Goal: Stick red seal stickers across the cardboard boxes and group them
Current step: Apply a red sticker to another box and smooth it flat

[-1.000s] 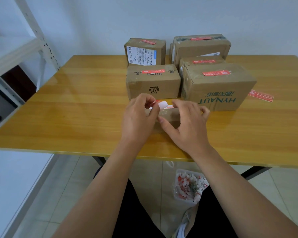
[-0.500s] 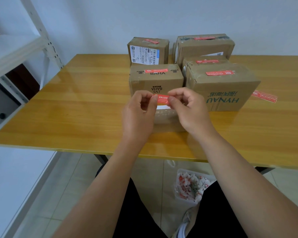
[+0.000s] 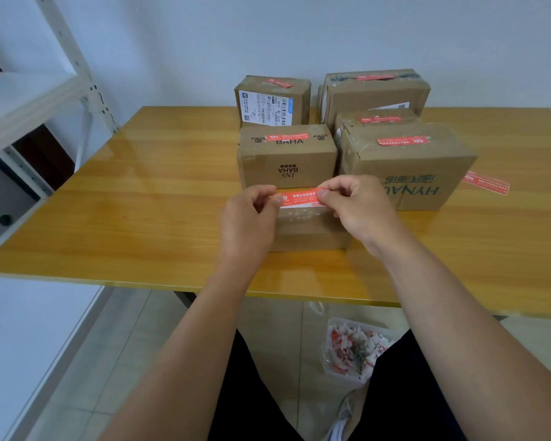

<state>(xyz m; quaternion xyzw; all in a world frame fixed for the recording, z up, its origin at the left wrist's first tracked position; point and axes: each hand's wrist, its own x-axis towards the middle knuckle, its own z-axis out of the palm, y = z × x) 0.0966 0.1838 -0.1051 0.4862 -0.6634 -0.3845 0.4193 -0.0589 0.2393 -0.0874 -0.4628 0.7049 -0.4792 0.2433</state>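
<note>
I hold the long red paper seal sticker (image 3: 299,198) stretched level between both hands: my left hand (image 3: 248,218) pinches its left end, my right hand (image 3: 358,206) pinches its right end, fingers curled tight on it. Its long axis runs left to right, and it hangs just above the small brown cardboard box (image 3: 309,230), which sits on the yellow wooden table (image 3: 140,202) directly below my hands, so the move ahead is, I judge, straight down. Just behind this box stand five sealed brown cardboard boxes (image 3: 287,160). Half a second ago the sticker was barely unfolded and my hands close together; now they are spread apart.
</note>
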